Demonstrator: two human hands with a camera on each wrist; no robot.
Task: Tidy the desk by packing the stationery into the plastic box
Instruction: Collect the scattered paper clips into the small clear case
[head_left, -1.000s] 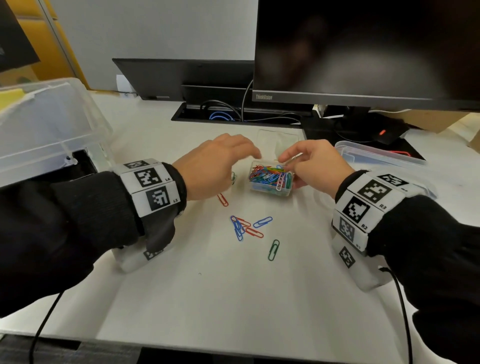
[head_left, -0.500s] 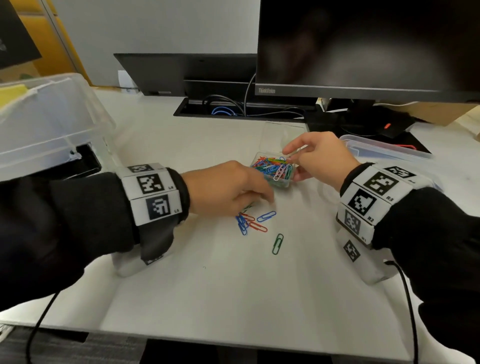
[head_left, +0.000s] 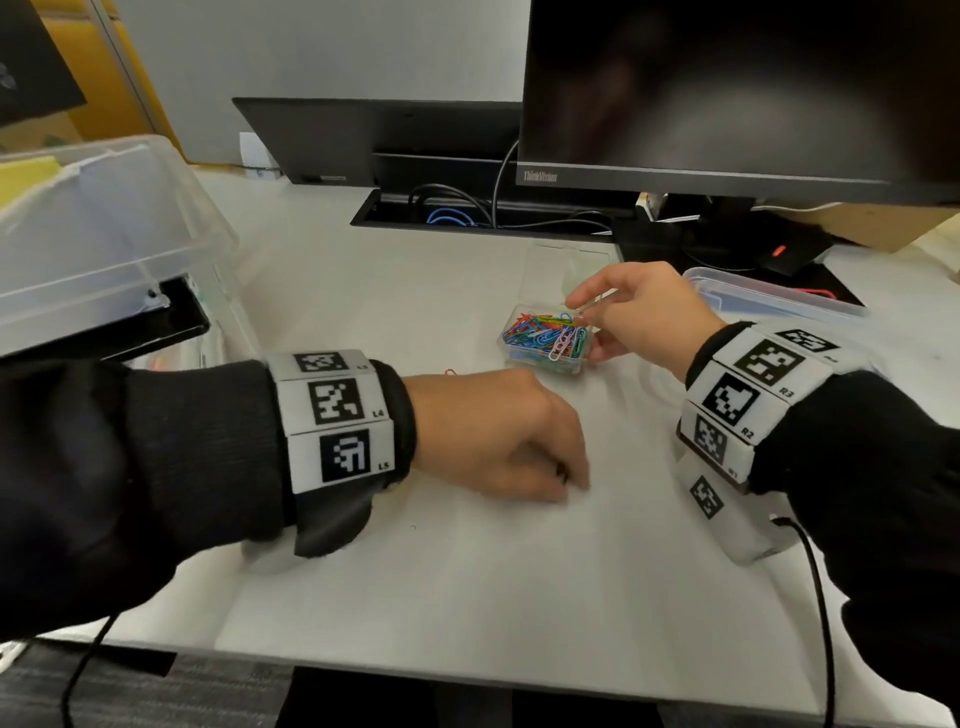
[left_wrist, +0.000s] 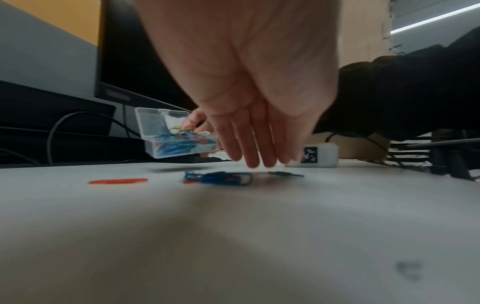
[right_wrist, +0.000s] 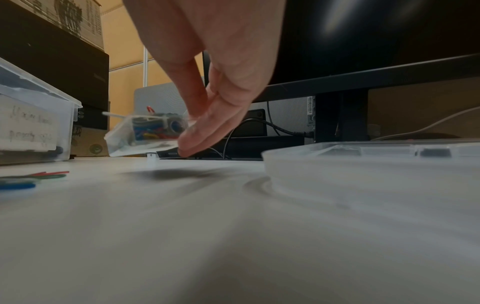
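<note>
A small clear case (head_left: 545, 340) full of coloured paper clips, its lid (head_left: 566, 262) up, is pinched at its right side by my right hand (head_left: 587, 327). In the wrist views the case (left_wrist: 179, 142) (right_wrist: 145, 133) hangs slightly tilted just above the desk, over its shadow. My left hand (head_left: 566, 483) lies palm down over the loose clips nearer me. Its straight fingers (left_wrist: 257, 162) point down at a blue and green bunch of clips (left_wrist: 221, 178). One red clip (left_wrist: 118, 181) (head_left: 451, 372) lies apart to the left. The head view hides the other clips.
The big clear plastic box (head_left: 104, 234) stands at the left on the white desk (head_left: 467, 597); its flat lid (head_left: 769, 296) lies at the right, behind my right wrist. A monitor (head_left: 727, 88) and a cable slot (head_left: 467, 213) fill the back.
My left hand has come from beside the case back toward me and dropped over the loose clips, covering them. My right hand keeps its hold on the case.
</note>
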